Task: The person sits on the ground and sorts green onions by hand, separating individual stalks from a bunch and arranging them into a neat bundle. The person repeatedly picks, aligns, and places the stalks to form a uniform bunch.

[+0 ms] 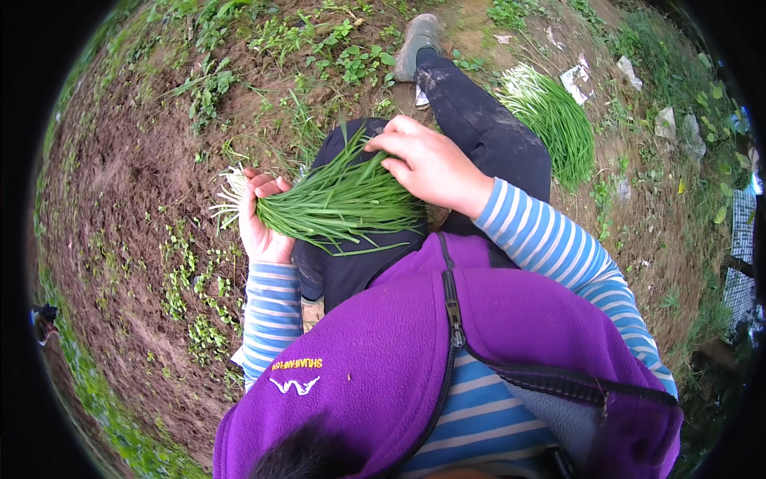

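A bunch of long green leafy stalks with white ends, which look like garlic chives (344, 206), lies across my thigh. My left hand (263, 209) is closed round it near the white ends, which stick out to the left past the fingers. My right hand (422, 158) rests at the upper right side of the leaves, fingers bent, with the fingertips at the leaves; whether they pinch any is unclear. A larger pile of the same chives (553, 123) lies on the ground to the right of my legs, its white ends towards the upper left.
My outstretched leg in dark trousers (464, 102) ends in a muddy shoe (421, 45). Low weeds (359, 63) grow in the brown soil (131, 197). Scraps of paper or plastic (577, 81) lie beyond the pile. At the far left edge, a small figure, possibly a person (45, 323), is unclear.
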A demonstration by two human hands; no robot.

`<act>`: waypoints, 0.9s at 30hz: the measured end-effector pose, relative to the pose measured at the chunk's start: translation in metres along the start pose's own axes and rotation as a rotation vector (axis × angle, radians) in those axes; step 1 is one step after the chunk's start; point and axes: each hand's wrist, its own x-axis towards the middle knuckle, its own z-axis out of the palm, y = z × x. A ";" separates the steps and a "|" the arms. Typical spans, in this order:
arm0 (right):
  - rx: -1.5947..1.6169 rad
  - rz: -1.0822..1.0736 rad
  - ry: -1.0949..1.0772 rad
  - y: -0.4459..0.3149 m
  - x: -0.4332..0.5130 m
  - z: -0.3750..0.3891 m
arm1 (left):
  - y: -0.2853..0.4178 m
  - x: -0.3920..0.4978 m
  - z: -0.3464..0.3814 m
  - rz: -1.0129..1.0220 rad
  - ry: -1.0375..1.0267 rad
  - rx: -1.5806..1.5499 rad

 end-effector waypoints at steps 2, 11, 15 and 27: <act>0.083 -0.053 0.001 0.003 0.000 -0.005 | 0.001 -0.002 -0.001 -0.030 -0.003 -0.028; 0.104 -0.139 -0.054 -0.017 -0.008 0.003 | 0.002 -0.004 -0.007 -0.005 0.020 -0.078; 0.071 -0.060 -0.123 -0.016 -0.007 0.013 | 0.001 -0.002 -0.007 0.031 0.030 -0.041; 0.391 0.017 -0.116 -0.016 -0.005 0.034 | -0.002 -0.004 -0.001 0.024 -0.001 -0.063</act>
